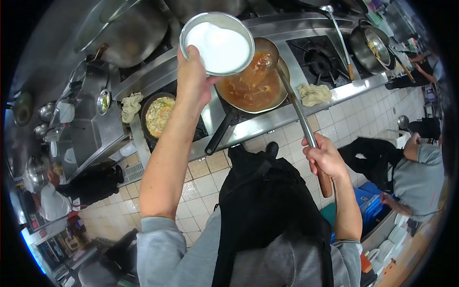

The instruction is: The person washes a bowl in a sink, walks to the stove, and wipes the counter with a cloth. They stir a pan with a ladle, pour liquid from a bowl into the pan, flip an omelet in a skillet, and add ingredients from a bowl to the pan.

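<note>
My left hand [193,76] grips the rim of a metal bowl [217,43] holding white liquid, with the thumb over its edge. The bowl is held above the left rim of a pan [248,91] of reddish-brown sauce with pieces in it. In my right hand [322,155] is the long handle of a ladle [297,103], its fingers wrapped round near the wooden end. The ladle's round head rests at the far side of the pan, over the sauce. The pan's black handle [221,131] points toward me.
Left of the sauce pan sits a pan of egg-like food [160,116]. Folded cloths [314,94] lie on the stove edge. A bare burner [319,62] is right of the pan, with a pot [366,48] beyond. Other people [420,167] stand at both sides.
</note>
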### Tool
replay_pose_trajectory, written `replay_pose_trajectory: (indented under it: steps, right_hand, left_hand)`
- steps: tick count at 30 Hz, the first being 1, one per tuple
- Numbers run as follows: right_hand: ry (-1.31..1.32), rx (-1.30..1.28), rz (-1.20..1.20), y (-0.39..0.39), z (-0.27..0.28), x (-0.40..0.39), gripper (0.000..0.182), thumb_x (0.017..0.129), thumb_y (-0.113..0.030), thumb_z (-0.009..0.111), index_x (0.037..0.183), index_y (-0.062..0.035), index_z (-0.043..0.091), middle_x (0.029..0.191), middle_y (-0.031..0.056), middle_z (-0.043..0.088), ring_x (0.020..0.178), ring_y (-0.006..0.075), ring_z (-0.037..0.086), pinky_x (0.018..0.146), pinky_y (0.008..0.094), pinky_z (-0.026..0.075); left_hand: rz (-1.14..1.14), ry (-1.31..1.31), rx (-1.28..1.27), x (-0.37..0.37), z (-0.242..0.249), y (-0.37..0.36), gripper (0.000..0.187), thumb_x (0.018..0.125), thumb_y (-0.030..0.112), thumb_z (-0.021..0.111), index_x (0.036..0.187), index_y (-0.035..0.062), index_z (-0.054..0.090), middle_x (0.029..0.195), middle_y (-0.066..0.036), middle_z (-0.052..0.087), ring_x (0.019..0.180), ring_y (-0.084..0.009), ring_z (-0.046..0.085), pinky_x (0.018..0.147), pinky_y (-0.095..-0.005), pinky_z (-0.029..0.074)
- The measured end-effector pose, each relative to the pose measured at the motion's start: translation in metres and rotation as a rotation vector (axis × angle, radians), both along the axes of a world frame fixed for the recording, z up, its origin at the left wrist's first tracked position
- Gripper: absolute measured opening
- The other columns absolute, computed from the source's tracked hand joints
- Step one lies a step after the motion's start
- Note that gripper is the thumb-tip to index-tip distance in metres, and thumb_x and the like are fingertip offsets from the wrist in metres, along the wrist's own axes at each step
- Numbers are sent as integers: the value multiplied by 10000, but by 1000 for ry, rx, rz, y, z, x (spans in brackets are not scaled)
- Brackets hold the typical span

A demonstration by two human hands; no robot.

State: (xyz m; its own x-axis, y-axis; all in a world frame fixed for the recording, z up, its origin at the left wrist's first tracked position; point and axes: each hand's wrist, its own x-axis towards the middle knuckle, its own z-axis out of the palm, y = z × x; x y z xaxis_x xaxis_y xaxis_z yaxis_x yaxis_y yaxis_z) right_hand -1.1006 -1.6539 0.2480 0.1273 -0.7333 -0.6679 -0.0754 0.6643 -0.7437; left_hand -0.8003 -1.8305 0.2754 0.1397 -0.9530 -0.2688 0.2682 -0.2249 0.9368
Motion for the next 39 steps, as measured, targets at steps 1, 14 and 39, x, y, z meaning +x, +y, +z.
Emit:
replay_pose_trajectory:
  steps: [1, 14, 39]
  right_hand:
    - [79, -24, 25, 1, 1, -2, 229, 878, -64, 609, 1083, 21, 550, 644, 12, 502, 417, 118, 491, 402, 279, 400]
    - [295, -72, 105, 13, -34, -1, 224, 905, -100, 612, 1066, 51, 567, 703, 36, 545, 449, 119, 519, 435, 291, 428]
    - [-162, 89, -88, 9, -10, 10, 214, 865, -65, 600, 1060, 4, 544, 638, 18, 494, 404, 116, 456, 387, 284, 395]
  left_hand:
    - [-3, -3, 8, 0, 0, 0, 505, 1111, 341, 288, 1582, 202, 169, 1484, -170, 425, 1244, -352, 590, 932, -582, 547]
    - [-20, 25, -12, 1, -1, -1, 468, 1099, 328, 336, 1511, 118, 267, 1461, -191, 443, 1234, -356, 594, 887, -553, 595]
    - [-13, -13, 11, 10, -9, -5, 510, 1109, 321, 288, 1590, 198, 169, 1454, -183, 471, 1194, -336, 631, 883, -517, 586]
